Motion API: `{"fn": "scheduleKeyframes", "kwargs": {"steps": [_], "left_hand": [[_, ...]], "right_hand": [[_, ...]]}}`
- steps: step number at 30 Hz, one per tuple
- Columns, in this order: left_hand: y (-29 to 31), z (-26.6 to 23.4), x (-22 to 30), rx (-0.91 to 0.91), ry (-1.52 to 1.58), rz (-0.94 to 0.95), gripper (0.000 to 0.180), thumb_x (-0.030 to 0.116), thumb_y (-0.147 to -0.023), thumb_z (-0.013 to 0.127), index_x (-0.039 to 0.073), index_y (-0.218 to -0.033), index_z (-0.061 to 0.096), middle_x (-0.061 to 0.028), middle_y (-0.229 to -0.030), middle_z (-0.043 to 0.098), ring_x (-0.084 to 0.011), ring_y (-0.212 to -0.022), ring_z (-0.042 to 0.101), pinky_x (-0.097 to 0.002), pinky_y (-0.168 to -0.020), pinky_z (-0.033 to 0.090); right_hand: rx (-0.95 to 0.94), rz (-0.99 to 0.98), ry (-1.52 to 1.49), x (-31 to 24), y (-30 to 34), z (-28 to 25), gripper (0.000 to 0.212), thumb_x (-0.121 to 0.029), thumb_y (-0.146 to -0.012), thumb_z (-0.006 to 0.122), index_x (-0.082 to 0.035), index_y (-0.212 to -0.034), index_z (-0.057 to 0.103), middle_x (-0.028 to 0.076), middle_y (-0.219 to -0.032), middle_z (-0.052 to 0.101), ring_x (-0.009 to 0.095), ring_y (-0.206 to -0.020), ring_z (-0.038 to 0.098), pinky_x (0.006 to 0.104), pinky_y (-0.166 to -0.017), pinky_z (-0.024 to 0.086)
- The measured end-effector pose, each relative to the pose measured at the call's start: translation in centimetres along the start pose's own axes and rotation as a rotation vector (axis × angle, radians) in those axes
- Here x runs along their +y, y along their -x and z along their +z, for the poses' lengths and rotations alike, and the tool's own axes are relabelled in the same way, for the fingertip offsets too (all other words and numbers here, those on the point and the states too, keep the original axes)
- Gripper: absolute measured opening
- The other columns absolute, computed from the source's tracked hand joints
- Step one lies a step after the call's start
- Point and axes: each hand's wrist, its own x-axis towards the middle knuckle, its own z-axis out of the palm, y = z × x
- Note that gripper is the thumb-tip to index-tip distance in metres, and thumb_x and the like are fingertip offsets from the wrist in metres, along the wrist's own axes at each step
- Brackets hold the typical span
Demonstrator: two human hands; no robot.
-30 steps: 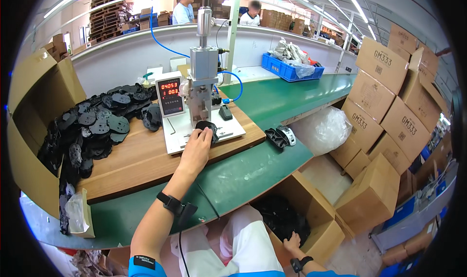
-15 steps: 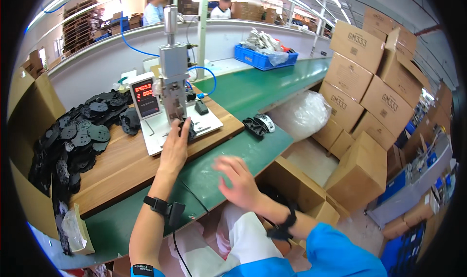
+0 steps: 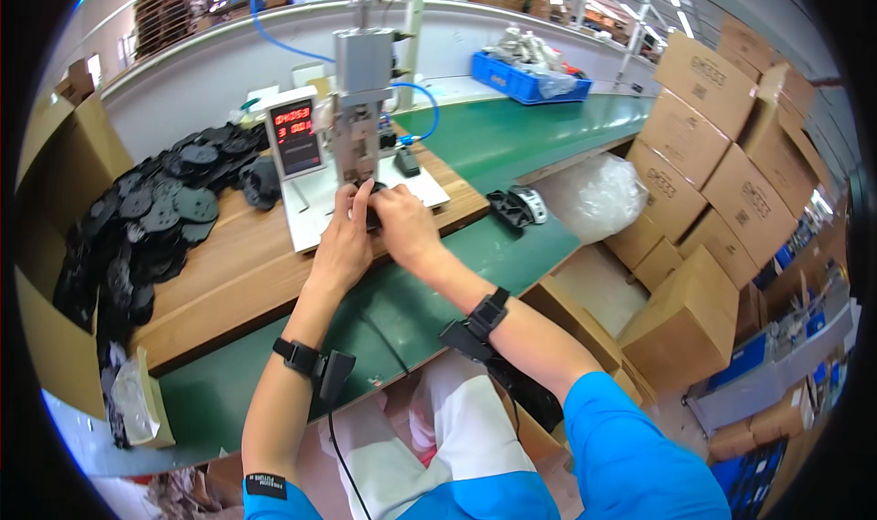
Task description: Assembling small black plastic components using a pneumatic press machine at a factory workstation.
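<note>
A small bench press with a grey upper block stands on a white base plate. Under its head sits a black plastic part, mostly covered by fingers. My left hand holds this part from the left, index finger raised along the press. From the right, my right hand closes its bent fingers on the same part; its fingertips are partly hidden. A counter box with red digits stands left of the press. Flat black round parts lie heaped at the left.
A wooden board carries the press on a green bench. Right of it lie black and silver pieces. Farther back is a blue crate. A clear plastic bag and stacked cartons are at the right.
My right hand has moved forward and left from above the bench edge to the black part at the press. My left hand stays there. The view has shifted slightly.
</note>
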Motion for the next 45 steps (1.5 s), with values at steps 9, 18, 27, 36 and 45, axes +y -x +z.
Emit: {"fn": "scheduleKeyframes", "kwargs": {"steps": [9,18,27,36,45], "left_hand": [[4.3,-4.5,-17.1,0.173,-0.508,-0.387,0.06,0.007,-0.087,0.06,-0.005,-0.143,0.046,-0.0297,-0.149,0.045,-0.0429,-0.145,0.04,-0.053,-0.123,0.031],[5.3,-6.1,-12.3,-0.043,-0.736,-0.533,0.058,0.028,-0.097,0.06,0.001,-0.147,0.051,-0.0251,-0.133,0.055,-0.0401,-0.135,0.048,-0.0564,-0.118,0.033],[10.4,-12.1,-9.6,-0.067,-0.664,-0.644,0.052,0.039,-0.095,0.072,0.003,-0.131,0.061,-0.0246,-0.134,0.057,-0.0399,-0.129,0.052,-0.0529,-0.113,0.037],[10.9,-12.4,-10.6,0.038,-0.669,-0.552,0.065,0.03,-0.089,0.079,0.003,-0.143,0.054,-0.0182,-0.126,0.062,-0.036,-0.124,0.054,-0.0503,-0.109,0.039],[10.6,-13.8,-10.1,0.055,-0.639,-0.687,0.071,0.009,-0.078,0.074,0.005,-0.146,0.056,-0.0211,-0.127,0.057,-0.0386,-0.127,0.051,-0.0478,-0.11,0.038]], "right_hand": [[-0.042,-0.01,-0.053,-0.4,-0.5,-0.8,0.022,0.007,-0.076,0.067,-0.005,-0.095,0.069,0.011,-0.099,0.068,0.035,-0.103,0.063,0.0475,-0.086,0.058],[-0.063,0.016,-0.028,0.3,-0.3,-0.5,0.023,0.007,-0.075,0.068,-0.004,-0.095,0.068,0.011,-0.1,0.068,0.036,-0.104,0.062,0.0477,-0.087,0.058],[-0.073,0.012,-0.025,-0.1,-0.2,-0.7,0.028,0.005,-0.075,0.07,-0.005,-0.1,0.07,0.008,-0.102,0.069,0.034,-0.104,0.062,0.0459,-0.088,0.058],[-0.084,0.0,0.012,-0.2,-0.4,-0.7,0.029,0.005,-0.073,0.071,-0.006,-0.101,0.07,0.007,-0.103,0.071,0.035,-0.104,0.063,0.047,-0.089,0.058],[-0.116,-0.008,0.014,-0.7,-0.7,-0.9,0.031,0.005,-0.074,0.07,-0.005,-0.103,0.071,0.009,-0.102,0.071,0.035,-0.104,0.063,0.0476,-0.088,0.057]]}}
